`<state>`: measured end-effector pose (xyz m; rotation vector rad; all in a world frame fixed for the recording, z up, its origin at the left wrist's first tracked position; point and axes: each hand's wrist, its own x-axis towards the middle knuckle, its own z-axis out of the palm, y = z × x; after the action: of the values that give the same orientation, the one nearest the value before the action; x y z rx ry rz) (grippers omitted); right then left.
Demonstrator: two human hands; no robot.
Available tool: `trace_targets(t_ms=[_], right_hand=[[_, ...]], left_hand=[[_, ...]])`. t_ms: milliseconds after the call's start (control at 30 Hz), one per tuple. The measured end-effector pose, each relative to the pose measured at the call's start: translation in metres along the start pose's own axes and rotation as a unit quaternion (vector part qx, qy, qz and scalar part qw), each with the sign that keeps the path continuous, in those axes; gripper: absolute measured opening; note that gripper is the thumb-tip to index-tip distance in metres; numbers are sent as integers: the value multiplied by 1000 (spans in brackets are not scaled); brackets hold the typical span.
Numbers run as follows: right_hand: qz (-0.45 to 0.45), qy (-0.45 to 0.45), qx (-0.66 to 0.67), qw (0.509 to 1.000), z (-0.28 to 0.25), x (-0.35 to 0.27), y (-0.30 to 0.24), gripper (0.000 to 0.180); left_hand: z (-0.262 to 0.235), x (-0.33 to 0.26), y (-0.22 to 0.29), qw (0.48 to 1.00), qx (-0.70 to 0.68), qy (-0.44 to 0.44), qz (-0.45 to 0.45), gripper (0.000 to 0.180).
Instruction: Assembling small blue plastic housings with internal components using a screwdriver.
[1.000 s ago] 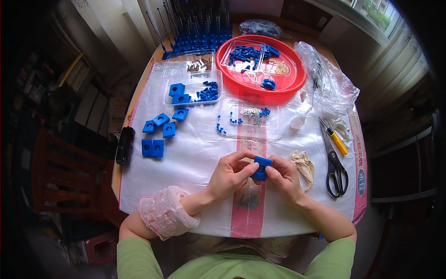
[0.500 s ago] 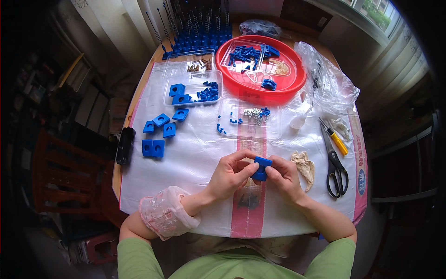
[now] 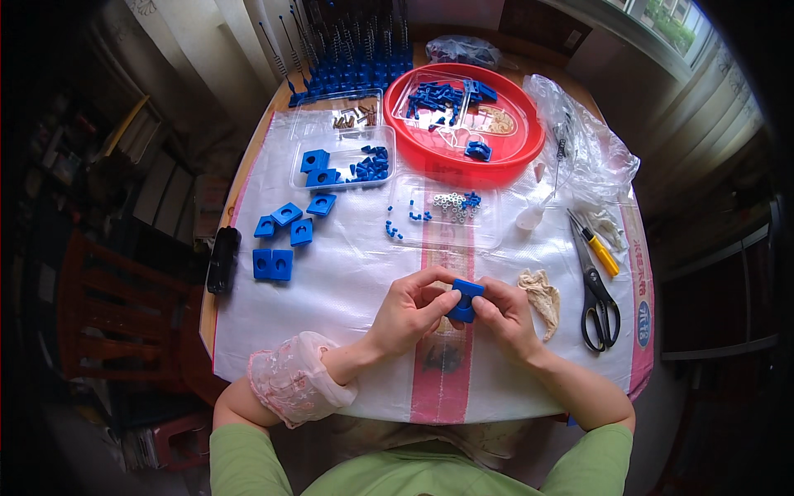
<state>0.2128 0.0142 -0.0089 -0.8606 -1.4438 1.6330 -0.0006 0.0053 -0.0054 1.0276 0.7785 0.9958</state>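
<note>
I see both hands pinching the blue block [image 3: 465, 298] between them, left hand [image 3: 411, 310] at 9, right hand [image 3: 506, 315] at 3.

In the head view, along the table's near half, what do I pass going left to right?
Black box → pair of blue square blocks → left hand → blue part → right hand → crumpled cloth → scissors.

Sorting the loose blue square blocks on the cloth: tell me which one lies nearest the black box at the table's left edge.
The left block of the touching pair, lowest of the loose blocks, lies closest to the black box; the others sit higher, toward the clear tray.
</note>
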Motion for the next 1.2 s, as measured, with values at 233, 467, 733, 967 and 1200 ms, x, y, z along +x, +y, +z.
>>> trace_targets(t_ms=[233, 467, 733, 967, 1200], right_hand=[[-2, 2, -6, 1000, 0, -1, 0, 22], [1, 2, -7, 1000, 0, -1, -1, 22], [-2, 6, -14, 1000, -1, -1, 1, 23], [-2, 1, -8, 1000, 0, -1, 1, 24], [-2, -2, -6, 1000, -1, -1, 1, 24]], left_hand=[[0, 0, 0, 1000, -1, -3, -3, 21], [0, 0, 1, 1000, 9, -2, -6, 20], [-1, 0, -1, 1000, 6, -6, -1, 20], [-1, 0, -2, 1000, 4, -4, 1, 20], [0, 0, 2, 1000, 9, -4, -6, 20]])
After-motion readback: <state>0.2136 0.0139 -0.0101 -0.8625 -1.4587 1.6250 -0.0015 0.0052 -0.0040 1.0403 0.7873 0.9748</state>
